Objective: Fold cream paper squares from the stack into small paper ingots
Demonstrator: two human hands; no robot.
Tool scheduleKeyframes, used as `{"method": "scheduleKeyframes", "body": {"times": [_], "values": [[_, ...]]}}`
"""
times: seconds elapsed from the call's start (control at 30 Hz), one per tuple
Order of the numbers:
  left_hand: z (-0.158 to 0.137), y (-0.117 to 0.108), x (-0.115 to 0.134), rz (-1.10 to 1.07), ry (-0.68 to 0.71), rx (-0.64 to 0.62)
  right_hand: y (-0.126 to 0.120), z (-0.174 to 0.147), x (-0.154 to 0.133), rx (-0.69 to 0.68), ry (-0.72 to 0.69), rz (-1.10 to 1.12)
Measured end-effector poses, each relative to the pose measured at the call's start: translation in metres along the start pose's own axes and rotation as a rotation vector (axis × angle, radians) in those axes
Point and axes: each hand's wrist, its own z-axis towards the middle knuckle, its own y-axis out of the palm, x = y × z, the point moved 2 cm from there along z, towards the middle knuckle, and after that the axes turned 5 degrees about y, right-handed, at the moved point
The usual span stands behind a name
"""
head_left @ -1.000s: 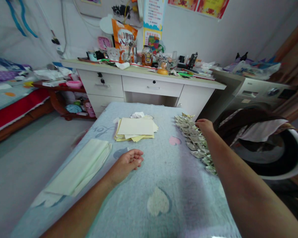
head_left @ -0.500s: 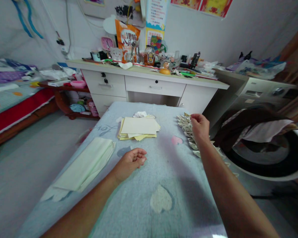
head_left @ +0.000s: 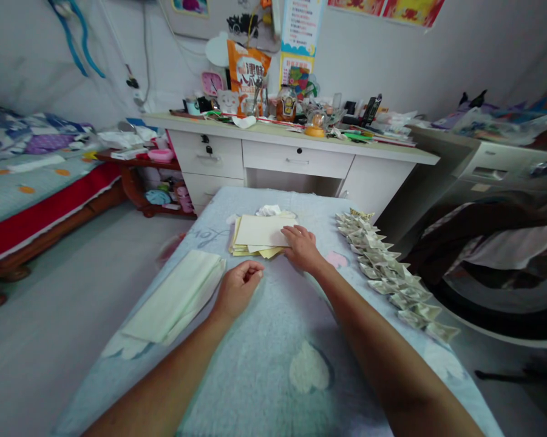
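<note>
My right hand (head_left: 302,247) lies at the right end of a stack of cream and yellow paper sheets (head_left: 259,230). Its fingers are stretched over the top sheet and the thumb is near the stack's edge. Just in front of the stack, my left hand (head_left: 240,285) is loosely curled above the cloth, thumb close to the fingertips, with nothing visible in it. Folded paper boats (head_left: 382,261) stand in rows along the right edge, a yellow patterned one (head_left: 361,214) at the far end. To the left of my left hand lies a folded pale green sheet bundle (head_left: 173,297).
A light blue cloth with hearts (head_left: 273,328) covers the table. Crumpled white paper (head_left: 268,210) sits behind the stack. Beyond stands a cluttered white desk (head_left: 295,155); a washing machine (head_left: 487,176) is on the right, a bed (head_left: 40,170) on the left.
My right hand has left the far end of the paper boats and moved left onto the paper stack. My left hand stays near the stack, its fingers curled closer to the thumb.
</note>
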Motion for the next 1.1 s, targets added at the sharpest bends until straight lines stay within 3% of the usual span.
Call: {"method": "scheduleKeyframes", "body": {"times": [0.27, 0.57, 0.83, 1.1], "values": [[0.01, -0.007, -0.005, -0.217, -0.148, 0.166, 0.007, 0.015, -0.008, 0.002, -0.056, 0.098], [0.017, 0.0, -0.012, -0.535, -0.211, 0.145, 0.012, 0.019, -0.037, 0.114, -0.2, 0.162], [0.019, -0.001, -0.014, -0.557, -0.187, 0.099, 0.018, 0.009, -0.063, 0.172, -0.258, -0.031], [0.019, 0.0, -0.01, -0.572, -0.155, 0.093, 0.022, 0.011, -0.067, 0.177, -0.269, -0.08]]}}
